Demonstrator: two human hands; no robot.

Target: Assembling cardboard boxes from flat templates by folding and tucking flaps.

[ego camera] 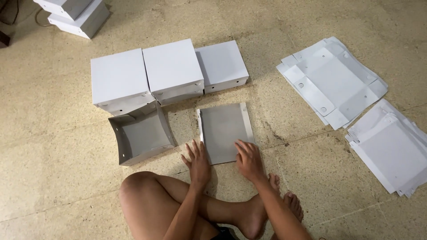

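Head view: flat grey cardboard box blank (pixel 225 131) is pressed to the floor (pixel 66 146) by spread, open fingers of left hand (pixel 197 164) and right hand (pixel 249 161), keeping it steady.

A flat grey cardboard sheet (pixel 225 131) lies on the floor (pixel 66 178), its long side edges folded up into narrow white flaps; its near edge sits under the fingertips of the left hand (pixel 197 163) and the right hand (pixel 249 160), which press down on the two near corners; the rest stretches away just beyond both hands.
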